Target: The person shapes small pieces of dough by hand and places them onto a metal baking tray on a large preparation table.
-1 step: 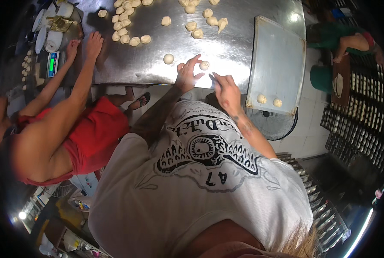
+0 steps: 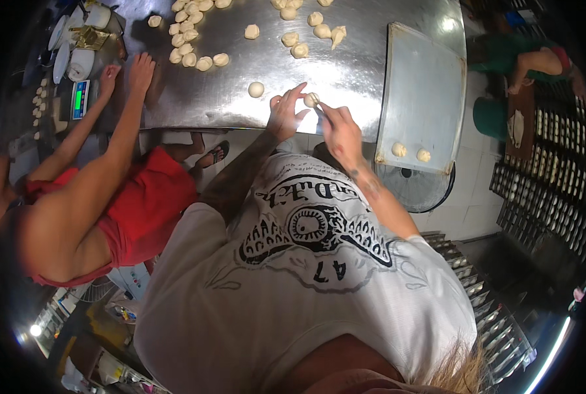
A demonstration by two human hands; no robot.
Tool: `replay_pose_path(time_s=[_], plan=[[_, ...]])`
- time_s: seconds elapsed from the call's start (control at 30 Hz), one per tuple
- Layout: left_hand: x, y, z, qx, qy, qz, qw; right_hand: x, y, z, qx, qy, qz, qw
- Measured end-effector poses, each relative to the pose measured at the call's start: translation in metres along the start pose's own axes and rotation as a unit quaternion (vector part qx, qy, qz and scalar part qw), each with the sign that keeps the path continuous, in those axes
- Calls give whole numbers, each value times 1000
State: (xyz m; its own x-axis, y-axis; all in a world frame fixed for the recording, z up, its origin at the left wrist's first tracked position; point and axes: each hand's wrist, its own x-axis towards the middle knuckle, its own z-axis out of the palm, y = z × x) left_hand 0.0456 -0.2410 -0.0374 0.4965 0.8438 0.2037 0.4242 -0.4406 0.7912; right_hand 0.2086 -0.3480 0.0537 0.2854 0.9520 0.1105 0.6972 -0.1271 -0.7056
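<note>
A round dough ball (image 2: 311, 100) with lines cut in its top rests on the steel table in front of me. My left hand (image 2: 285, 113) is spread at its left side, thumb and fingers apart, the fingertips close to or touching the ball. In my right hand (image 2: 341, 133) is a small dark blade (image 2: 319, 113), its tip on the ball's near side. The blade's handle is hidden in my fingers. Left of my left hand sits a smooth, unmarked dough ball (image 2: 256, 89).
Many rough dough pieces (image 2: 187, 38) lie farther back on the steel table (image 2: 227, 108). A metal tray (image 2: 424, 98) at right holds two scored balls (image 2: 423, 155). A co-worker in red (image 2: 142, 190) stands left, by a digital scale (image 2: 80, 100). A fan (image 2: 414, 190) sits below the tray.
My right hand has moved up and slightly left, bringing the blade from beside the dough ball onto it. My left hand has stayed almost in place.
</note>
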Motion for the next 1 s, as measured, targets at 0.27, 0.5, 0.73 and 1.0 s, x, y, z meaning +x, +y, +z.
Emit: replay_pose_path(time_s=[0.27,0.5,0.73,1.0], plan=[[2,3,-3,75,-106,-25,991,-85,41,-29,-13,-13,24,1000],[-19,-7,-52,-21,-67,-13,997,-197,135,-14,53,-98,277,954],[-21,3,-76,-32,-19,-49,998,-130,195,101,58,122,306,942],[-89,-5,-85,-44,102,-175,978,-140,151,48,412,-90,468,776]])
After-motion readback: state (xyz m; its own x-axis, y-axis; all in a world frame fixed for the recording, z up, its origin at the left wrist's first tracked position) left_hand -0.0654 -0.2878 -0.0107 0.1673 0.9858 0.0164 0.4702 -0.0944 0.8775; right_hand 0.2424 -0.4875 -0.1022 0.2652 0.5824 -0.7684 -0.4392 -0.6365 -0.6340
